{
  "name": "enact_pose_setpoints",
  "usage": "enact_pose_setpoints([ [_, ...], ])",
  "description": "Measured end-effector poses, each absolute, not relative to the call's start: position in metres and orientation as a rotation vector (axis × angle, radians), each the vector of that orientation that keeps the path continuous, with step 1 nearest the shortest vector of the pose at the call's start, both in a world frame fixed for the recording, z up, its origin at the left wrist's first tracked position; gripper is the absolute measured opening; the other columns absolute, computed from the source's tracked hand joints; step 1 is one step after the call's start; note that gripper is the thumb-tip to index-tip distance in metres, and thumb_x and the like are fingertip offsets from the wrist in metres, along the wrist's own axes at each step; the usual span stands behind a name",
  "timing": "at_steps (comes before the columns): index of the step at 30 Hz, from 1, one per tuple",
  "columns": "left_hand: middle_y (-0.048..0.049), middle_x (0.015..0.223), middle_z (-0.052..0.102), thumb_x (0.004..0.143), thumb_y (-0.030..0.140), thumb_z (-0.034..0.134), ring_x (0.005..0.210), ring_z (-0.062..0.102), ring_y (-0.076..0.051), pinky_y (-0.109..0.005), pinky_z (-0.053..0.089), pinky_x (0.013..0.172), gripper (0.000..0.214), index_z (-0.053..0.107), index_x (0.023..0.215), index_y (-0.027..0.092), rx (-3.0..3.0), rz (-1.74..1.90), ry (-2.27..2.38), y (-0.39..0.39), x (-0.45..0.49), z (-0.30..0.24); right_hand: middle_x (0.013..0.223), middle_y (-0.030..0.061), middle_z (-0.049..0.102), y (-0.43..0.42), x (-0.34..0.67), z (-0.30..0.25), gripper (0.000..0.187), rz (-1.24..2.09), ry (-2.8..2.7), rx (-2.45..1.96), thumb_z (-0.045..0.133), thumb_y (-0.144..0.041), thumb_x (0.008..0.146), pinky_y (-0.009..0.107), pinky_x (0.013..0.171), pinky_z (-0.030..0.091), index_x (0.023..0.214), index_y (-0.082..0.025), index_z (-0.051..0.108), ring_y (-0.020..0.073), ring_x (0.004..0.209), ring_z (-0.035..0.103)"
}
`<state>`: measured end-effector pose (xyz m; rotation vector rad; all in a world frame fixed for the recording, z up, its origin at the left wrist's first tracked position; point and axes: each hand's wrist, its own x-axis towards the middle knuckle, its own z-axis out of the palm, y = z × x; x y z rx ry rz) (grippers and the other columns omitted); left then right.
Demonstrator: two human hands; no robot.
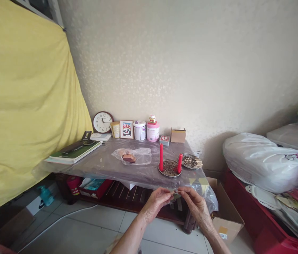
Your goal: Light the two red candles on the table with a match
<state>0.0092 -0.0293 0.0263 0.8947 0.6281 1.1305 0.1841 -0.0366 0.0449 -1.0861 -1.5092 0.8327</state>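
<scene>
Just in front of the table's near edge, my left hand point(157, 201) and my right hand point(196, 207) meet with their fingertips pinched. Between them is a small, thin, pale brown piece point(175, 192), too small to name. Beyond my hands, a round metal plate point(169, 174) holds dark grains or seeds. A tall red candle point(161, 157) and a shorter red candle point(180, 163) stand upright at its two sides. Behind it on the right, another plate point(186, 166) carries dark bits and a heap of thin pale sticks point(196, 162).
On the plastic-covered table point(103, 157) lies a clear bag point(144, 157) with brown blocks point(129, 158). A clock point(103, 122), tins point(139, 130) and a small cardboard box point(178, 135) line the wall. Books point(74, 152) lie left; a large carton point(228, 215) stands on the floor right.
</scene>
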Motion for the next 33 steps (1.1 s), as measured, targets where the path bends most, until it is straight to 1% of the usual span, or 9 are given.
enact_pose_setpoints([
  [3,-0.0094,0.093,0.068,0.071,0.029,0.069,0.092,0.061,-0.022,-0.033,0.04,0.083,0.021,0.064,0.084,0.015,0.879,1.129,0.629,-0.03,0.009,0.027,0.08,0.0034,0.067,-0.036,0.184,0.044,0.028,0.806,-1.512,-1.095,0.059,-0.045,0.078,0.029,0.071,0.049,0.09,-0.021,0.066,0.0214,0.082,0.061],
  [7,-0.0087,0.09,0.069,0.07,0.031,0.07,0.091,0.061,-0.021,-0.035,0.04,0.085,0.021,0.064,0.083,0.015,0.85,1.12,0.632,-0.031,0.009,0.029,0.085,0.004,0.068,-0.035,0.183,0.043,0.026,0.778,-1.517,-1.091,0.059,-0.044,0.079,0.028,0.072,0.049,0.09,-0.021,0.066,0.0207,0.082,0.061],
  [11,-0.0087,0.093,0.068,0.071,0.031,0.069,0.091,0.061,-0.021,-0.033,0.04,0.083,0.022,0.063,0.085,0.015,0.844,1.125,0.626,-0.029,0.011,0.027,0.087,0.0039,0.069,-0.035,0.184,0.043,0.025,0.752,-1.534,-1.092,0.059,-0.043,0.08,0.026,0.071,0.049,0.09,-0.021,0.066,0.02,0.083,0.062],
  [17,-0.0073,0.091,0.067,0.071,0.031,0.069,0.091,0.06,-0.021,-0.032,0.039,0.082,0.021,0.064,0.085,0.016,0.841,1.139,0.613,-0.027,0.012,0.025,0.086,0.0039,0.07,-0.036,0.185,0.042,0.026,0.622,-1.587,-1.132,0.058,-0.044,0.08,0.025,0.071,0.05,0.09,-0.022,0.067,0.0206,0.083,0.064],
  [22,-0.007,0.089,0.067,0.07,0.031,0.069,0.09,0.06,-0.021,-0.031,0.039,0.08,0.021,0.064,0.084,0.016,0.832,1.157,0.594,-0.026,0.013,0.026,0.085,0.0039,0.071,-0.038,0.182,0.048,0.025,0.53,-1.614,-1.159,0.058,-0.044,0.08,0.026,0.069,0.051,0.089,-0.022,0.067,0.0206,0.078,0.065],
  [25,-0.007,0.088,0.067,0.071,0.031,0.069,0.089,0.06,-0.02,-0.03,0.039,0.079,0.021,0.064,0.084,0.015,0.825,1.167,0.59,-0.025,0.012,0.027,0.087,0.005,0.071,-0.039,0.18,0.052,0.025,0.496,-1.648,-1.157,0.056,-0.044,0.081,0.027,0.072,0.051,0.088,-0.022,0.067,0.0209,0.078,0.066],
  [33,-0.0074,0.09,0.068,0.07,0.035,0.069,0.092,0.06,-0.021,-0.032,0.038,0.083,0.025,0.064,0.086,0.016,0.795,1.185,0.581,-0.025,0.011,0.03,0.087,0.0049,0.071,-0.043,0.172,0.057,0.023,0.447,-1.745,-1.11,0.054,-0.042,0.082,0.027,0.071,0.052,0.089,-0.022,0.065,0.0204,0.077,0.067],
])
